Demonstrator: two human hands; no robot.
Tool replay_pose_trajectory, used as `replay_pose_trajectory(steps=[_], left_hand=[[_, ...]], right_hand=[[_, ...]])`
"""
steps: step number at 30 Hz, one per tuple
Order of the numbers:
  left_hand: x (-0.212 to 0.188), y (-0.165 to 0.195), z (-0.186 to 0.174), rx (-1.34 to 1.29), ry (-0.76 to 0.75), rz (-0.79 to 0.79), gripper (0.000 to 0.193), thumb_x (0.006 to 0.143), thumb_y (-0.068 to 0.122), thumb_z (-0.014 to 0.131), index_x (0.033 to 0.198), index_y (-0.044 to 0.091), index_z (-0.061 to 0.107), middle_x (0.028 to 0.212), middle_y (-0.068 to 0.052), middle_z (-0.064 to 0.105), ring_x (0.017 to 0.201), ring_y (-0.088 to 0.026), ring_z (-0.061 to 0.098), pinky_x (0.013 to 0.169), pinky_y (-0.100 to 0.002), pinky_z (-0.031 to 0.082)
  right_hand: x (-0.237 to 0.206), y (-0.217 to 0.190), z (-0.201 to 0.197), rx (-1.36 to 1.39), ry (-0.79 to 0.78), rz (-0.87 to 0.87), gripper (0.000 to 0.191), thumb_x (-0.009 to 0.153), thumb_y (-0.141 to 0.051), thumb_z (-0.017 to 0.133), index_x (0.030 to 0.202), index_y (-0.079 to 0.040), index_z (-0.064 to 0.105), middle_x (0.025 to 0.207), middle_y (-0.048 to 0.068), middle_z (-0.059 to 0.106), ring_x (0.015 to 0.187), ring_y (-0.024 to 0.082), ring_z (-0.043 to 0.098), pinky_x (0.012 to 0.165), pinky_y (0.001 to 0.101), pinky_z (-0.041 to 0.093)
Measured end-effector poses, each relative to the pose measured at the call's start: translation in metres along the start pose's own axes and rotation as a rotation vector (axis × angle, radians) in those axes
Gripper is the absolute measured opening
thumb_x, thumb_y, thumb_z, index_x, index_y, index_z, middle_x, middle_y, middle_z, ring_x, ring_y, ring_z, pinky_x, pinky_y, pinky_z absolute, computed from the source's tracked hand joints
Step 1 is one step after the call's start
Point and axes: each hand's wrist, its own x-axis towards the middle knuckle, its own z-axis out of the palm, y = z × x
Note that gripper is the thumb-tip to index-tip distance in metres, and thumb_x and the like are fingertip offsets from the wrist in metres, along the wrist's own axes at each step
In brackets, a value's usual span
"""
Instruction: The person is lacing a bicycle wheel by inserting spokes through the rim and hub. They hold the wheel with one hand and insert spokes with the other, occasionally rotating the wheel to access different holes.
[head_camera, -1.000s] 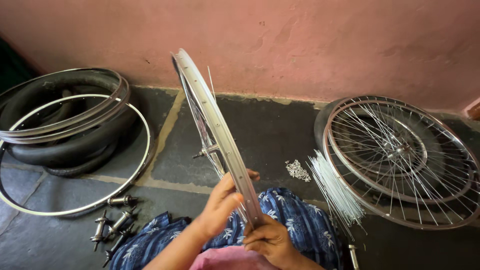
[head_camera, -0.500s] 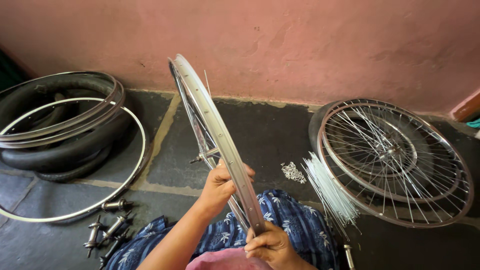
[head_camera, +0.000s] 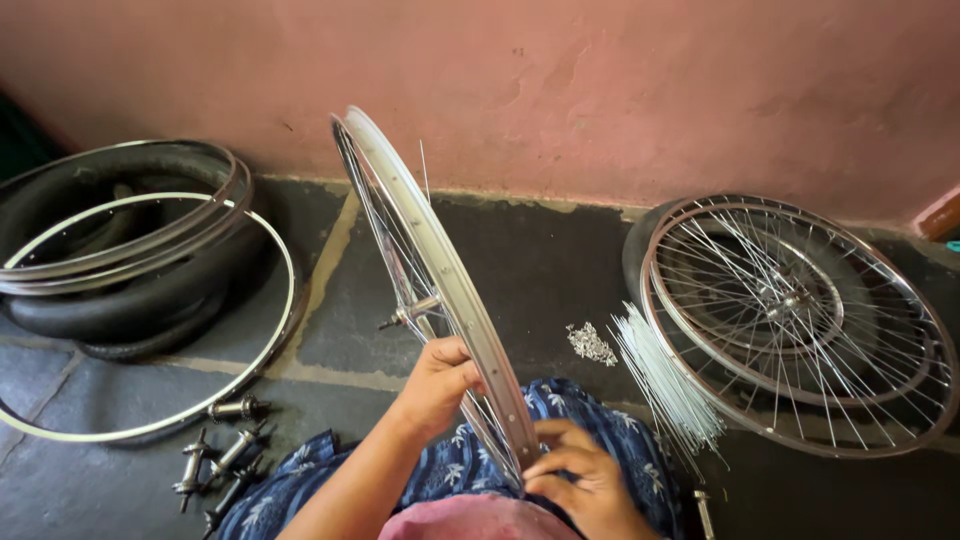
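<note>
Lower arc of the wheel rim (head_camera: 440, 260) hidden behind the left hand (head_camera: 440, 380) and right hand (head_camera: 580, 475), contact with the blue patterned lap (head_camera: 620, 440) impossible to tell; right wrist cut off at the bottom edge. Black tyres (head_camera: 110, 300) clipped at the left edge; small silver bits (head_camera: 592, 343) on the floor (head_camera: 540, 260) too tiny to identify; loose hubs (head_camera: 215, 460) partly blurred.

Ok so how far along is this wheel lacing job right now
Done: laced wheels lie stacked at right. In hand: the left hand and right hand steady an upright rim with its hub and some spokes in. Left: loose spokes, nipples, spare hubs and bare rims.
</note>
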Motion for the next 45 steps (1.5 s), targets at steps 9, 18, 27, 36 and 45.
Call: replay_pose_trajectory(steps=[9, 18, 27, 36, 45], left_hand=[[0.004, -0.009, 0.005, 0.009, -0.044, 0.055, 0.022, 0.092, 0.022, 0.078, 0.097, 0.0, 0.076, 0.092, -0.005, 0.075, 0.081, -0.012, 0.067, 0.074, -0.027, 0.054], [0.002, -0.015, 0.001, -0.023, -0.018, 0.036, 0.023, 0.093, 0.02, 0.078, 0.102, 0.0, 0.076, 0.09, -0.006, 0.076, 0.08, -0.014, 0.07, 0.074, -0.029, 0.057], [0.001, -0.016, 0.002, -0.049, -0.004, 0.042, 0.026, 0.092, 0.021, 0.078, 0.106, -0.001, 0.076, 0.093, -0.007, 0.076, 0.082, -0.014, 0.07, 0.075, -0.029, 0.057], [-0.001, -0.017, -0.001, -0.063, 0.004, 0.041, 0.02, 0.092, 0.017, 0.078, 0.103, 0.0, 0.076, 0.092, -0.004, 0.075, 0.083, -0.012, 0.068, 0.077, -0.027, 0.055], [0.003, -0.013, -0.005, -0.066, -0.025, 0.001, 0.02, 0.088, 0.015, 0.08, 0.102, 0.001, 0.076, 0.09, -0.003, 0.074, 0.081, -0.012, 0.068, 0.075, -0.027, 0.055]], right_hand=[[0.044, -0.084, -0.008, -0.365, 0.339, -0.288, 0.025, 0.082, 0.006, 0.077, 0.106, -0.002, 0.076, 0.094, 0.007, 0.074, 0.078, 0.013, 0.071, 0.067, 0.0212, 0.056], [0.079, -0.124, 0.027, -0.904, 0.369, -0.617, 0.035, 0.077, 0.005, 0.077, 0.11, -0.006, 0.074, 0.106, 0.009, 0.065, 0.098, 0.028, 0.066, 0.086, 0.0377, 0.052], [0.086, -0.124, 0.034, -0.906, 0.329, -0.624, 0.036, 0.078, 0.005, 0.076, 0.113, -0.001, 0.071, 0.117, 0.013, 0.064, 0.104, 0.03, 0.067, 0.09, 0.0393, 0.054], [0.084, -0.118, 0.039, -0.879, 0.358, -0.706, 0.028, 0.082, 0.008, 0.076, 0.109, 0.002, 0.071, 0.116, 0.012, 0.065, 0.104, 0.029, 0.069, 0.087, 0.0376, 0.057], [0.085, -0.126, 0.04, -1.018, 0.347, -0.724, 0.021, 0.085, 0.004, 0.078, 0.105, 0.002, 0.071, 0.116, 0.014, 0.064, 0.107, 0.033, 0.067, 0.09, 0.0379, 0.058]])
